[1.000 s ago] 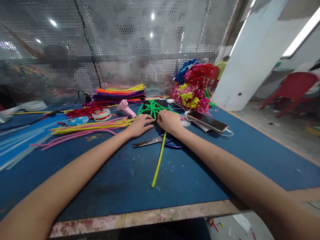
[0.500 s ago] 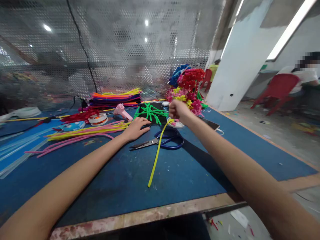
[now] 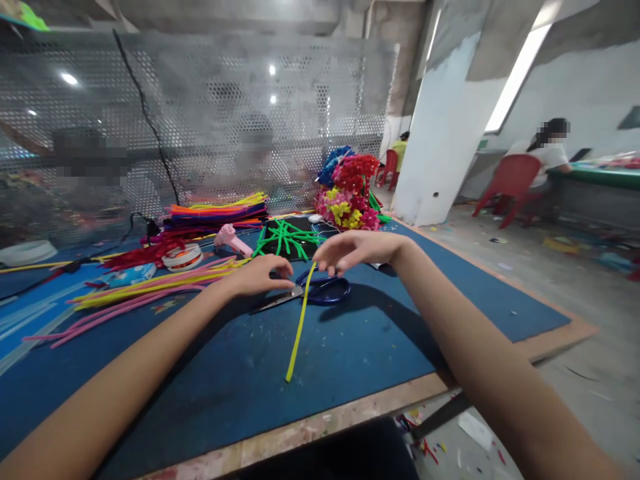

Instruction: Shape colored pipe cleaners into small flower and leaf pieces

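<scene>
My right hand (image 3: 353,248) hovers above the blue table (image 3: 380,333), fingers pinched on the top end of a yellow-green pipe cleaner (image 3: 299,327) that slopes down to the table surface. My left hand (image 3: 260,275) rests on the table with fingers curled, touching the blades of blue-handled scissors (image 3: 320,291). Just behind both hands lies a heap of short green pipe cleaner pieces (image 3: 285,238) on a dark pad.
Long pink and yellow pipe cleaners (image 3: 150,285) lie at the left. A stack of coloured ones (image 3: 217,210), a pink glue gun (image 3: 231,239) and a tape roll (image 3: 176,257) sit further back. A bunch of pipe-cleaner flowers (image 3: 347,190) stands by the mesh screen. A person sits on a red chair (image 3: 510,183) at the right.
My right hand lifted off the table with the yellow-green pipe cleaner's end, then came back left and lower. My left hand slid toward the scissors. The view turned right.
</scene>
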A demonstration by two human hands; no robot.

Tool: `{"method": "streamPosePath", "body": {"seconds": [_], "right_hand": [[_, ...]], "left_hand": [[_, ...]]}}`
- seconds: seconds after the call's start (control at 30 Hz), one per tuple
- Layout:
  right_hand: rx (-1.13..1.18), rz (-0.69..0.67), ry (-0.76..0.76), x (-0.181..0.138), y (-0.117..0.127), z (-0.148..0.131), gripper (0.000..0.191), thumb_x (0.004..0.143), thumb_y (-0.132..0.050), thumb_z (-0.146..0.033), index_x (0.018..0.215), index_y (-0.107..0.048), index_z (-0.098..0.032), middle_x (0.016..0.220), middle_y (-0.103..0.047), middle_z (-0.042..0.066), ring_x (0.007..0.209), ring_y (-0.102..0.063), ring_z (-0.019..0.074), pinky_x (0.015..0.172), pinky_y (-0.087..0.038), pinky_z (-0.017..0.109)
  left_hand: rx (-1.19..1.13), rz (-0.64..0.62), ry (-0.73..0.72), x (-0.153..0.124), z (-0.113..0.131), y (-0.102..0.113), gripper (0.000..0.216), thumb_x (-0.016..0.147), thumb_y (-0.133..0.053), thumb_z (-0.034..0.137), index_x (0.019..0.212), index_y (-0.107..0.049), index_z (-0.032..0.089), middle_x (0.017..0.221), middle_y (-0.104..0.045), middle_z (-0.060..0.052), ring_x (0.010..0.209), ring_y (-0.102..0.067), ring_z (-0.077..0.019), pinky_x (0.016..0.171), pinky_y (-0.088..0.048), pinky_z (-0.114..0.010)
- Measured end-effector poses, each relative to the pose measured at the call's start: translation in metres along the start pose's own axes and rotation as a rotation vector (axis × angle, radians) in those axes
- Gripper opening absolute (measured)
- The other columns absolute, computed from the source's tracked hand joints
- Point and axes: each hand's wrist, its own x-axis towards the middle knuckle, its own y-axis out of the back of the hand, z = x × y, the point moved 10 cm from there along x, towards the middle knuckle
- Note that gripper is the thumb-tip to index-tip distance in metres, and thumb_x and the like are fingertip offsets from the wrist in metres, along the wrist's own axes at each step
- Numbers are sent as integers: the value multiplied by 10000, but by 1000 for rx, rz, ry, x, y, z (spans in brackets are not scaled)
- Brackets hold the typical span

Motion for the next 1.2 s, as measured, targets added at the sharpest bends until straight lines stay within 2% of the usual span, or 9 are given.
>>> {"method": "streamPosePath", "body": {"seconds": [0.03, 0.1, 0.27, 0.37, 0.53, 0.8, 0.93, 1.07, 1.2], "right_hand": [[-38, -140, -46, 9, -22, 4, 393, 682, -617, -381, 1021, -587, -185, 915, -644, 41, 761, -589, 125, 616, -439, 235], [-179, -230, -94, 24, -48, 5, 340, 704, -599, -317, 1014, -597, -180, 875, -658, 28, 767, -596, 121, 625, -429, 215], [-733, -23, -123, 36, -68, -12, 293, 653, -578, -144, 934, -630, -205, 834, -655, 16, 673, -573, 125, 516, -336, 206], [-868, 19, -58, 34, -85, -26, 282, 666, -584, -185, 940, -620, -243, 877, -642, 18, 731, -579, 152, 515, -314, 217], [-892, 57, -53, 38, -104, -30, 285, 709, -575, -295, 978, -573, -199, 915, -630, 57, 771, -588, 188, 533, -339, 239], [-898, 102, 66, 41, -118, -38, 133, 790, -477, -225, 840, -593, -182, 874, -600, 46, 771, -552, 161, 562, -336, 245], [-925, 212, 176, 39, -107, -57, 214, 856, -385, -221, 847, -591, -164, 878, -572, 68, 819, -503, 169, 645, -338, 265], [-905, 481, 98, 28, -60, -68, 247, 881, -328, -214, 852, -564, -148, 852, -557, 82, 789, -485, 163, 658, -326, 260], [-829, 715, 20, 11, -18, -61, 211, 876, -340, -226, 854, -541, -165, 815, -567, 55, 733, -495, 146, 633, -318, 238]], "left_hand": [[-22, -84, 28, -3, 0, -4, 357, 709, -564, 489, 896, -598, 188, 893, -620, -29, 835, -559, -169, 744, -418, -265], [-53, -227, 89, -10, -1, -10, 417, 632, -627, 509, 901, -600, 191, 862, -628, -18, 791, -568, -163, 688, -422, -242], [-68, -354, 196, -20, 0, -9, 400, 600, -662, 452, 886, -597, 180, 807, -636, -14, 748, -584, -157, 620, -424, -219], [-54, -351, 169, -19, 6, -6, 323, 627, -645, 368, 888, -597, 184, 753, -634, 3, 694, -591, -139, 581, -418, -203], [-2, -295, 22, -15, 11, 1, 188, 692, -579, 285, 844, -612, 179, 780, -649, 1, 737, -597, -126, 634, -422, -194], [127, -195, 39, -16, -22, 5, 333, 725, -568, 409, 972, -587, 187, 974, -611, -39, 886, -555, -173, 750, -413, -243], [76, -184, 57, -18, -31, 1, 333, 720, -563, 445, 901, -579, 166, 884, -589, -31, 803, -536, -162, 685, -402, -234], [54, -187, 95, -18, -35, -1, 330, 710, -562, 472, 862, -566, 179, 807, -566, -7, 729, -509, -145, 624, -368, -228], [71, -182, 127, -17, -38, -2, 325, 698, -573, 479, 840, -564, 186, 778, -547, 2, 723, -496, -140, 613, -347, -221]]}}
